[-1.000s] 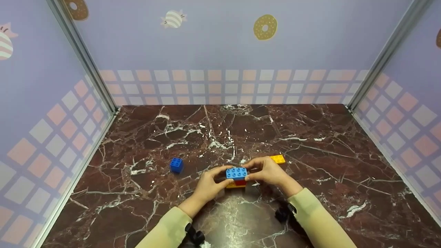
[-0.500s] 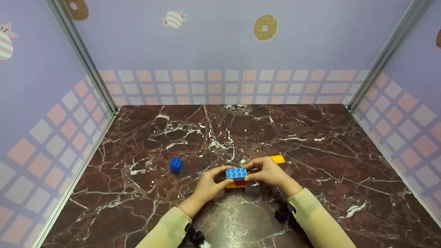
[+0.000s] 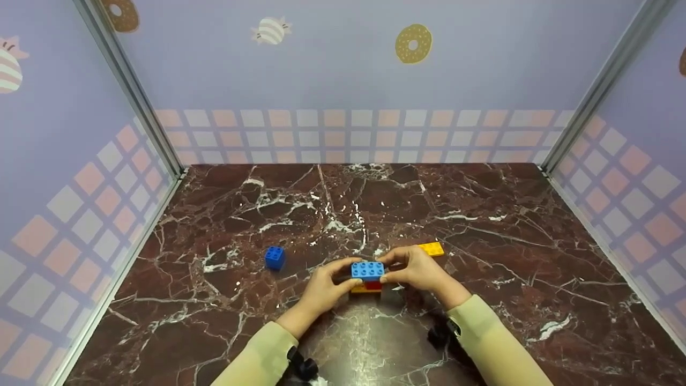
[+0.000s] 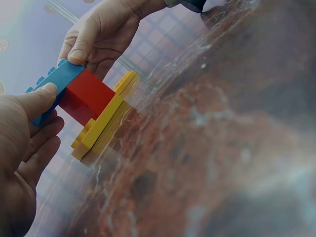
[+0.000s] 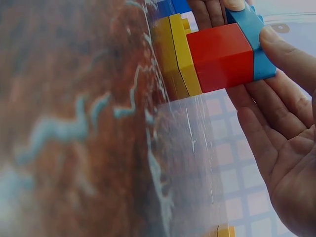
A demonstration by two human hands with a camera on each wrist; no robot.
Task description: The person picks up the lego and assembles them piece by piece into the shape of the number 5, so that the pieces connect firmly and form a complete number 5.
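Note:
A small stack stands in front of the person: a light blue eight-stud toy brick (image 3: 367,271) on top, a red brick (image 5: 220,58) under it, and a flat yellow brick (image 4: 102,123) at the bottom on the tabletop. The left hand (image 3: 322,288) pinches the left end of the light blue brick between thumb and fingers. At the opposite end, the right hand (image 3: 417,269) pinches the same brick. In the left wrist view, the light blue brick sits against the red one and reaches past it toward the left hand. Yellow studs show on both sides of the red brick.
A dark blue four-stud brick (image 3: 275,258) stands to the left of the stack. Beyond the right hand lies another flat yellow brick (image 3: 432,249), partly hidden by that hand. Patterned walls (image 3: 343,69) enclose the dark marbled table (image 3: 482,214) at the back and sides.

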